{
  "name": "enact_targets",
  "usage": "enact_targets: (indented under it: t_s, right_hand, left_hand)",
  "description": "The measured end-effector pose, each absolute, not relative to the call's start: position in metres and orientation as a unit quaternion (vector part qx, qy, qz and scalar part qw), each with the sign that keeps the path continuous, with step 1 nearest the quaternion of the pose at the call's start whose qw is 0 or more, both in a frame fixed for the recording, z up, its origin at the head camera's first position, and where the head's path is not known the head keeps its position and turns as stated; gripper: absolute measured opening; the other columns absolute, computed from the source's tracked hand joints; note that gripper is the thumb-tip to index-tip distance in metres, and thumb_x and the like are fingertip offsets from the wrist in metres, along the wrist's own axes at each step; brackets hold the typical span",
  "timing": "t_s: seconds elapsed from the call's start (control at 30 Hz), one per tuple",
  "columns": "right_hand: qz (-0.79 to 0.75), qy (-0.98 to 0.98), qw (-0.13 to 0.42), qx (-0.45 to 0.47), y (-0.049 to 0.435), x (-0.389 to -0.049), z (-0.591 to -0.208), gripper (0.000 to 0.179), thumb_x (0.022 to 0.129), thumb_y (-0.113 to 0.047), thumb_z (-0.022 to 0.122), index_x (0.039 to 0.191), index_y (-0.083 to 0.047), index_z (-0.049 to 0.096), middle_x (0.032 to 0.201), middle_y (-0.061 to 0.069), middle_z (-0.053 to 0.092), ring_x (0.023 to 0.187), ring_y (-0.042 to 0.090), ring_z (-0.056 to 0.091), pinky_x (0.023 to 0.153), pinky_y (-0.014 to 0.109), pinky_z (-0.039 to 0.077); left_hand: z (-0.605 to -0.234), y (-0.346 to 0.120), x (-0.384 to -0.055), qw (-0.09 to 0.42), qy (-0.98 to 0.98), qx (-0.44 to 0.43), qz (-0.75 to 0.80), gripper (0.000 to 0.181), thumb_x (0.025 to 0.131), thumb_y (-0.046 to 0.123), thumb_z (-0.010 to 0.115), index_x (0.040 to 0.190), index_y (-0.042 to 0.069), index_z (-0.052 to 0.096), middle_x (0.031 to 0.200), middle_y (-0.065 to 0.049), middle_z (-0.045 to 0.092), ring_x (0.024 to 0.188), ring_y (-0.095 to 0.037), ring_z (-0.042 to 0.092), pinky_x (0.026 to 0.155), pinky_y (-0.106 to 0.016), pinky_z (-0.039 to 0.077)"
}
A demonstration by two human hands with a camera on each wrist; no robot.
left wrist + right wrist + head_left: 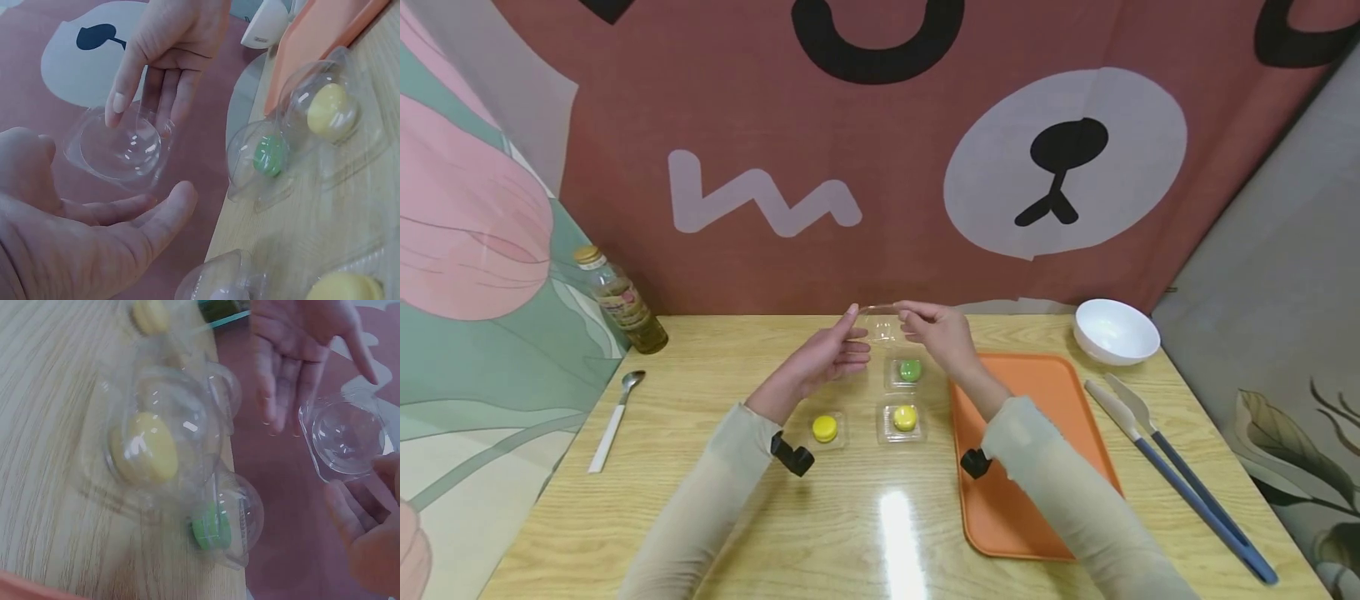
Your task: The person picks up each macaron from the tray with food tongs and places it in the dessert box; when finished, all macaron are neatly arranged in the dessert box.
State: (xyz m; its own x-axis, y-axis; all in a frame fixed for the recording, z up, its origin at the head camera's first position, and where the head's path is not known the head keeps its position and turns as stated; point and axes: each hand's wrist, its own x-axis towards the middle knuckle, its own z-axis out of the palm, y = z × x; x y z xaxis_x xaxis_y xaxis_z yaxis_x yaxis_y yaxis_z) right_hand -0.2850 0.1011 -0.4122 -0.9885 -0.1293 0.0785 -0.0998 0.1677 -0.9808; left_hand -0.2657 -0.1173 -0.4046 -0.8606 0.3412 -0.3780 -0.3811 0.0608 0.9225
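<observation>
My right hand [942, 337] pinches the edge of a clear domed plastic lid [880, 327], raised near the table's far edge. Beside the lid's other side, my left hand [827, 358] has its fingers extended, and in the left wrist view a gap shows between them and the lid [122, 147]. Just below the hands sits a green macaron [910, 370] in a clear plastic box. Nearer to me, a yellow macaron [905, 417] lies in another such box, and a second yellow macaron [824, 428] in its box is by my left wrist. Another clear dome [222, 278] shows in the left wrist view.
An orange tray [1022, 525] lies under my right forearm. Right of it are blue-handled tongs [1187, 479] and a white bowl [1116, 332]. On the left are a spoon [616, 422] and a gold-capped bottle [625, 304] by the wall.
</observation>
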Motion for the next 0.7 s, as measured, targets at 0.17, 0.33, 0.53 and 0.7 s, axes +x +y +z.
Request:
enact_targets:
  t_s: [0.17, 0.33, 0.53, 0.7]
  right_hand:
    - [-0.577, 0.806, -0.048, -0.122, 0.1, -0.281, -0.414, 0.023, 0.098, -0.026, 0.069, 0.118, -0.018, 0.078, 0.119, 0.006, 0.076, 0.1, 0.025, 0.075, 0.081, 0.038, 0.064]
    - [-0.526, 0.834, -0.087, -0.144, 0.1, -0.279, -0.414, 0.022, 0.097, -0.029, 0.069, 0.116, -0.024, 0.079, 0.113, 0.0, 0.078, 0.077, 0.01, 0.068, 0.057, 0.022, 0.048]
    - [-0.508, 0.842, -0.081, -0.163, 0.103, -0.279, -0.412, 0.026, 0.097, -0.029, 0.07, 0.121, -0.021, 0.076, 0.118, 0.001, 0.076, 0.082, 0.018, 0.071, 0.063, 0.021, 0.052]
    - [-0.52, 0.835, 0.0, -0.18, 0.108, -0.28, -0.408, 0.05, 0.095, -0.04, 0.07, 0.141, -0.022, 0.062, 0.136, 0.004, 0.068, 0.121, 0.022, 0.068, 0.097, 0.039, 0.059]
  left_hand:
    - [-0.402, -0.116, -0.267, 0.267, 0.678, -0.016, 0.684, 0.085, 0.102, 0.063, 0.043, 0.155, -0.003, 0.035, 0.154, -0.029, 0.044, 0.143, -0.042, 0.044, 0.118, -0.046, 0.042]
    - [-0.403, -0.119, -0.266, 0.273, 0.674, -0.006, 0.686, 0.079, 0.104, 0.056, 0.045, 0.155, -0.004, 0.034, 0.153, -0.029, 0.043, 0.143, -0.042, 0.044, 0.119, -0.048, 0.04]
    - [-0.397, -0.122, -0.266, 0.238, 0.728, 0.01, 0.643, 0.072, 0.104, 0.05, 0.05, 0.147, -0.007, 0.045, 0.147, -0.026, 0.053, 0.138, -0.04, 0.051, 0.114, -0.047, 0.046]
    - [-0.384, -0.125, -0.265, 0.185, 0.778, 0.02, 0.601, 0.072, 0.098, 0.055, 0.06, 0.141, -0.002, 0.055, 0.142, -0.018, 0.06, 0.133, -0.036, 0.058, 0.109, -0.047, 0.051]
